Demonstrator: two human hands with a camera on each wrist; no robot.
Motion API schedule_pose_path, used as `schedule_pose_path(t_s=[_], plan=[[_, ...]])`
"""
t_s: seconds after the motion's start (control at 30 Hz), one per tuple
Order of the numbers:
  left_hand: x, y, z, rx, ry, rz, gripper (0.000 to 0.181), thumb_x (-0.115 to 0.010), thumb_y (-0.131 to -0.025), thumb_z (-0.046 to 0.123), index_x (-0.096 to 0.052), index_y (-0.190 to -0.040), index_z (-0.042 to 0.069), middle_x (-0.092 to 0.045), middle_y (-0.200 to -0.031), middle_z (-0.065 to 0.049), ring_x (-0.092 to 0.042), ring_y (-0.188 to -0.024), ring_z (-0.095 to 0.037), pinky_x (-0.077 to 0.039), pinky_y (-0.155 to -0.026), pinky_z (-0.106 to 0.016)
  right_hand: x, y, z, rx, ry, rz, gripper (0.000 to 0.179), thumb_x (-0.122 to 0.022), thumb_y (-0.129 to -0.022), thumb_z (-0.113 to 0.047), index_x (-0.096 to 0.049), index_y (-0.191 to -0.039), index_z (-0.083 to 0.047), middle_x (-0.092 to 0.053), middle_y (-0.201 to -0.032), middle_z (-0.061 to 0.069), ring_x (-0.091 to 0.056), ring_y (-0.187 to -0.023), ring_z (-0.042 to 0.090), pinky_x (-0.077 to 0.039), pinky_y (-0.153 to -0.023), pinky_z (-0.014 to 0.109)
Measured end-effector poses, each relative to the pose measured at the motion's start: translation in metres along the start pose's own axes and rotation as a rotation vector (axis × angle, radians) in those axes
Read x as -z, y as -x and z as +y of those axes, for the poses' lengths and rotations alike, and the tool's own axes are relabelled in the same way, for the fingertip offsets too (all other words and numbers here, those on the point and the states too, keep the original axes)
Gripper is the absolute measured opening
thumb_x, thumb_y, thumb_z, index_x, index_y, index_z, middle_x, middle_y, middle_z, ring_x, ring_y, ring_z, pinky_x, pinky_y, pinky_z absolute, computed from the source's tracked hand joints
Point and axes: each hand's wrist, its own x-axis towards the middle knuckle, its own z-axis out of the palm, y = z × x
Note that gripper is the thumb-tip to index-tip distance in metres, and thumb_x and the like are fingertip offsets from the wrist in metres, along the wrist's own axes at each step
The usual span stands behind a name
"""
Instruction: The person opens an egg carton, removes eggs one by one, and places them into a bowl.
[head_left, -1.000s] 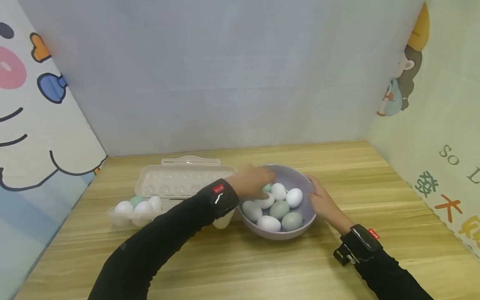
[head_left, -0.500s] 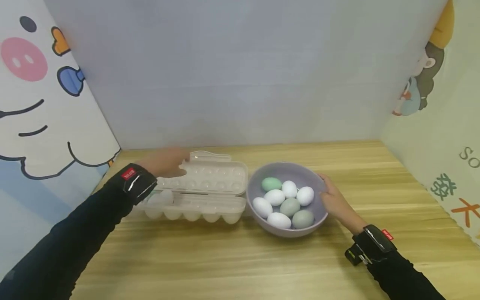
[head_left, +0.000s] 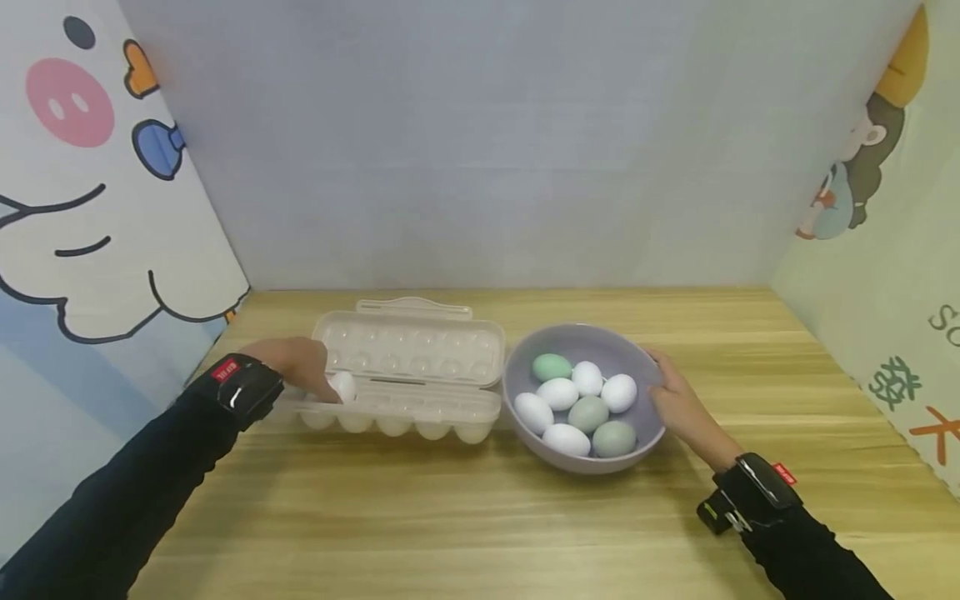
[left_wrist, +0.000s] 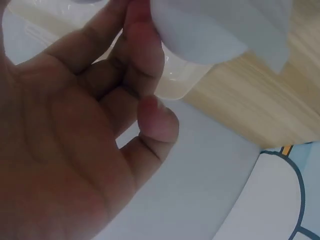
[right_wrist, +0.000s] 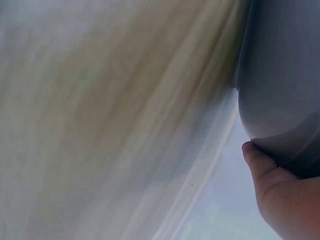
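At the left end of the clear plastic egg carton (head_left: 420, 404), my left hand (head_left: 292, 362) reaches down with curled fingers. The left wrist view shows its fingertips (left_wrist: 145, 45) holding a white egg (left_wrist: 200, 30) low at the carton; the hand hides part of it. Another white egg (head_left: 343, 386) sits beside the fingers in the head view. My right hand (head_left: 686, 408) grips the right rim of a purple bowl (head_left: 585, 467), thumb inside. Several eggs lie in the bowl: a green egg (head_left: 552, 367), white ones such as this egg (head_left: 566, 440), and grey-green ones like this egg (head_left: 614, 438).
The carton's lid (head_left: 408, 346) lies folded back behind its base, with its cups showing. Carton and bowl stand side by side on a wooden table (head_left: 450, 525). A plain grey backdrop (head_left: 487, 167) rises at the back, with printed panels on both sides.
My left hand has gone from inside the bowl leftwards over the carton, then down to its left end. The right hand keeps its hold on the bowl. The head view has shifted.
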Motion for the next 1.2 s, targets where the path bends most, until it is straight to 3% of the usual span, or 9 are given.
schedule_pose_path(t_s=[0.23, 0.5, 0.67, 0.73, 0.83, 0.93, 1.07, 1.13, 1.2], plan=[[-0.005, 0.000, -0.002, -0.006, 0.011, 0.015, 0.046, -0.063, -0.073, 0.046, -0.049, -0.081, 0.003, -0.041, -0.071, -0.004, -0.042, -0.067, -0.020, -0.034, -0.059, -0.030, 0.000, 0.000, -0.001, 0.000, -0.002, 0.004, 0.056, -0.029, -0.082, 0.005, -0.018, -0.137, 0.000, -0.023, -0.137, 0.031, -0.032, -0.118, 0.048, -0.038, -0.088, 0.057], [-0.010, 0.001, 0.001, -0.012, 0.020, 0.016, 0.046, -0.064, -0.073, 0.046, -0.050, -0.082, 0.004, -0.043, -0.072, -0.004, -0.043, -0.067, -0.020, -0.035, -0.059, -0.031, 0.001, 0.000, 0.002, 0.017, -0.020, 0.012, 0.056, -0.028, -0.081, 0.007, -0.019, -0.136, 0.001, -0.024, -0.135, 0.031, -0.034, -0.116, 0.048, -0.041, -0.085, 0.056], [-0.004, 0.004, 0.005, -0.004, 0.011, 0.013, 0.047, -0.066, -0.071, 0.047, -0.050, -0.083, 0.004, -0.044, -0.073, -0.004, -0.044, -0.068, -0.020, -0.035, -0.059, -0.032, 0.001, 0.000, 0.002, 0.016, -0.026, 0.006, 0.056, -0.028, -0.082, 0.006, -0.018, -0.137, 0.000, -0.023, -0.136, 0.031, -0.034, -0.116, 0.049, -0.041, -0.085, 0.056], [0.002, 0.005, 0.007, -0.018, 0.013, 0.033, 0.045, -0.067, -0.069, 0.047, -0.049, -0.076, 0.006, -0.041, -0.069, -0.002, -0.041, -0.064, -0.018, -0.033, -0.056, -0.030, 0.001, -0.001, 0.002, 0.015, -0.028, 0.001, 0.056, -0.028, -0.083, 0.006, -0.017, -0.137, 0.000, -0.023, -0.136, 0.032, -0.035, -0.116, 0.049, -0.042, -0.084, 0.056], [0.014, 0.005, 0.013, -0.065, 0.046, 0.095, 0.043, -0.069, -0.069, 0.046, -0.044, -0.064, 0.012, -0.033, -0.061, 0.002, -0.034, -0.055, -0.014, -0.027, -0.049, -0.027, 0.001, -0.002, 0.002, 0.012, -0.029, -0.001, 0.056, -0.028, -0.083, 0.006, -0.016, -0.137, -0.001, -0.023, -0.136, 0.032, -0.036, -0.115, 0.049, -0.043, -0.083, 0.055], [0.027, 0.002, 0.023, -0.154, 0.114, 0.171, 0.047, -0.071, -0.070, 0.040, -0.035, -0.056, 0.015, -0.023, -0.055, 0.004, -0.023, -0.049, -0.011, -0.018, -0.046, -0.026, 0.002, -0.002, 0.002, 0.010, -0.038, 0.001, 0.057, -0.028, -0.082, 0.006, -0.017, -0.137, -0.001, -0.023, -0.136, 0.032, -0.036, -0.114, 0.049, -0.043, -0.082, 0.055], [0.041, -0.010, 0.048, -0.302, 0.173, 0.242, 0.030, -0.071, -0.070, 0.031, -0.048, -0.063, 0.014, -0.039, -0.058, 0.004, -0.035, -0.051, -0.011, -0.030, -0.046, -0.025, 0.001, -0.002, 0.002, 0.014, -0.048, 0.002, 0.057, -0.028, -0.081, 0.006, -0.017, -0.137, -0.001, -0.024, -0.136, 0.032, -0.036, -0.115, 0.049, -0.042, -0.083, 0.055], [0.044, -0.019, 0.063, -0.372, 0.184, 0.261, 0.020, -0.070, -0.071, 0.029, -0.058, -0.075, 0.013, -0.052, -0.068, 0.002, -0.046, -0.059, -0.014, -0.041, -0.052, -0.028, 0.001, -0.002, 0.002, 0.013, -0.049, 0.006, 0.056, -0.028, -0.081, 0.006, -0.018, -0.137, 0.000, -0.024, -0.136, 0.031, -0.035, -0.116, 0.049, -0.041, -0.085, 0.055], [0.044, -0.029, 0.080, -0.441, 0.200, 0.288, 0.023, -0.068, -0.072, 0.027, -0.062, -0.088, 0.012, -0.059, -0.080, 0.000, -0.052, -0.066, -0.016, -0.046, -0.058, -0.031, -0.001, -0.002, 0.003, 0.017, -0.052, 0.011, 0.056, -0.028, -0.081, 0.007, -0.019, -0.136, 0.001, -0.024, -0.136, 0.031, -0.034, -0.117, 0.049, -0.040, -0.087, 0.056]])
